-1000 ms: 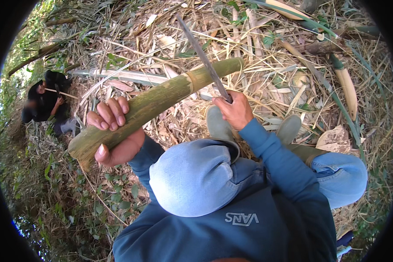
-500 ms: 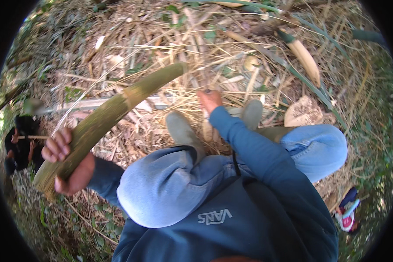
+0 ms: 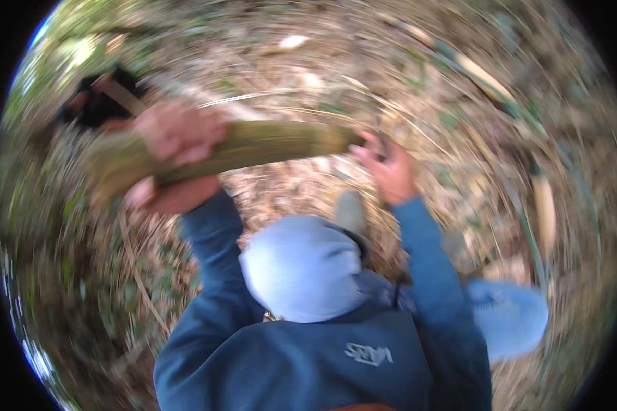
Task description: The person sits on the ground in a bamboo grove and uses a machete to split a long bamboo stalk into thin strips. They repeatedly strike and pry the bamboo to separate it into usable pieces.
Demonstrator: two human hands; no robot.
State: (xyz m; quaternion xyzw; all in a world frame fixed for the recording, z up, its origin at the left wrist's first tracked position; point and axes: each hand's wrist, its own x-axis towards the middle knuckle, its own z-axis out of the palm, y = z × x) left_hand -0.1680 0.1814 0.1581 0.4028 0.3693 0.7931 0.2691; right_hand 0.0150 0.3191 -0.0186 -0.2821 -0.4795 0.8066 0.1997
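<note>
A thick, curved, yellow-green piece of bamboo lies nearly level across the view in front of me, with a pale ring near its right end. My left hand is wrapped round its wider left part, fingers over the top and thumb below. At the narrow right end is my right hand, its fingers curled beside the bamboo's tip. Something dark and thin shows at those fingers, but motion blur hides what it is. Whether the right hand touches the bamboo, I cannot tell.
My bent knee and a boot are below the bamboo. Long green stalks and a pale, peeled piece lie at the right on littered ground. A person in dark clothes is at the upper left.
The bamboo has swung from a slant to nearly level, moving right with my left hand. My right hand has risen from low between the boots to the bamboo's tip. The view has turned and blurred.
</note>
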